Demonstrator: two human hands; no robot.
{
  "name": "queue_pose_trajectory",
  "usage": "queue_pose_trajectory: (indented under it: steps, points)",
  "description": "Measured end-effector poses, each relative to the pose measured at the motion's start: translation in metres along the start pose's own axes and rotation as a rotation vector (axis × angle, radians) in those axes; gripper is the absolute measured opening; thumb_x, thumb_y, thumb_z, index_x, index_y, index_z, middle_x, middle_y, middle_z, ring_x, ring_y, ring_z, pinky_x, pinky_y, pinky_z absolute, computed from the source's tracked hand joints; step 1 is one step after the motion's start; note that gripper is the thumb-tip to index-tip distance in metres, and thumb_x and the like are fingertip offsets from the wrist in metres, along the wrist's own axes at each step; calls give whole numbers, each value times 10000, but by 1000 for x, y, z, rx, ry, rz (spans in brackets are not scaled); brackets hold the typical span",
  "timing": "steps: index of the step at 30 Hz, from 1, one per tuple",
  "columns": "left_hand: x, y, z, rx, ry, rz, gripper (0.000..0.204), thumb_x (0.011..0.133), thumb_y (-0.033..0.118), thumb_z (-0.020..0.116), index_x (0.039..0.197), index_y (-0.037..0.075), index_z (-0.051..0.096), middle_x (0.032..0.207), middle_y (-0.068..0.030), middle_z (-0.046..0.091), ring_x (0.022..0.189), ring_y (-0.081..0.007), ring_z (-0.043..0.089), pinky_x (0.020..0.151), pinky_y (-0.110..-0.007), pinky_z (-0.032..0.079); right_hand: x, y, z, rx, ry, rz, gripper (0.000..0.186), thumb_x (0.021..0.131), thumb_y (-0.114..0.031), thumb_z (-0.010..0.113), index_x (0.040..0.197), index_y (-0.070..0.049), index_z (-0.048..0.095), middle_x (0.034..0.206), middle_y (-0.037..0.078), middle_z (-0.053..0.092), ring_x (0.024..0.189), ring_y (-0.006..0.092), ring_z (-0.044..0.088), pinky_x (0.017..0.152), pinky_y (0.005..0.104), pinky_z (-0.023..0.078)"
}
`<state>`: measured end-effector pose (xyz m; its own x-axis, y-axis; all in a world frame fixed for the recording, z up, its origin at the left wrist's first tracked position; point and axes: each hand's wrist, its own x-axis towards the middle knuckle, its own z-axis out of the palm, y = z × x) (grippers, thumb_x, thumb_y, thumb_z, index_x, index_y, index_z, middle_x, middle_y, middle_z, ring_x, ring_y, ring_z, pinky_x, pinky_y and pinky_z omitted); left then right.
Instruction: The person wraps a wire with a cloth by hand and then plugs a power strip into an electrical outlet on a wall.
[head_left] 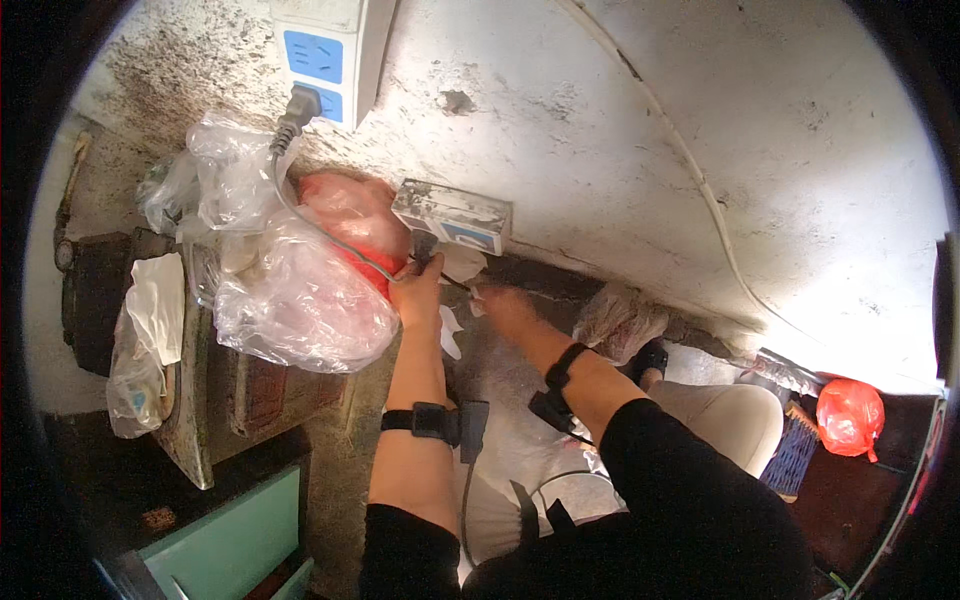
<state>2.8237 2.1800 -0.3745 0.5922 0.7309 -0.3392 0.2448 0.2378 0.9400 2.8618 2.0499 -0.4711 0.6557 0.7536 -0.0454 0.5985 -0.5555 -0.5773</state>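
Note:
My left hand (415,288) is closed around a dark plug (425,246) at the underside of a grimy white socket box (455,215) low on the wall. A grey cable (345,245) runs down to this hand from another plug (297,118) in the upper socket. From the left hand a thin black cord (455,284) stretches to my right hand (510,312), which is slightly blurred. A small piece of white tissue (477,300) shows at the right fingertips, against the cord. More white paper (450,333) hangs beside the left wrist.
Clear plastic bags (305,295) and a red bag (355,215) crowd the left side, above a worn wooden cabinet (200,400). The upper socket box (345,50) juts from the stained wall. At the right lie a tied red bag (850,415) and a blue slatted basket (788,455).

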Motion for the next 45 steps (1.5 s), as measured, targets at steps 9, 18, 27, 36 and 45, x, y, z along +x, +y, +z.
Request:
queue_pose_trajectory:
  steps: [9, 18, 27, 36, 45]
  points:
    - [-1, 6, 5, 184, 23, 9, 231, 680, 122, 678, 810, -59, 618, 737, -54, 605, 644, -148, 512, 631, -268, 403, -25, 20, -19, -433, -28, -87, 352, 747, -100, 507, 1087, -8, 496, 900, 155, 585, 710, 264, 614, 532, 359, 512]
    - [-10, 0, -2, 129, -106, 24, 209, 711, 198, 658, 715, 6, 576, 492, -17, 456, 371, -106, 380, 349, -266, 299, -52, 27, -51, 317, 63, 33, 377, 806, -196, 500, 1143, -33, 456, 986, 155, 585, 699, 267, 605, 577, 342, 505]
    - [-121, 81, -30, 282, -725, -58, 268, 834, 194, 484, 996, -15, 526, 870, -55, 582, 578, -109, 554, 396, -214, 346, -116, -61, -203, 1593, -351, 180, 461, 855, -380, 444, 1157, -32, 423, 973, 156, 597, 568, 187, 567, 454, 260, 441]
    - [-201, 97, -43, 271, -1005, 95, 281, 798, 199, 580, 1019, 26, 558, 816, -17, 581, 644, -76, 537, 486, -206, 383, -130, -129, -256, 1557, -409, -39, 518, 854, -381, 458, 1250, -71, 333, 1071, 144, 556, 593, 167, 532, 528, 273, 422]
    - [-194, 95, -40, -108, -913, -68, 170, 849, 189, 491, 895, 44, 566, 629, 4, 521, 512, -78, 486, 430, -208, 349, -146, -91, -197, 1355, -454, 93, 459, 811, -405, 531, 1079, -34, 488, 1006, 62, 560, 930, 178, 535, 731, 318, 451]
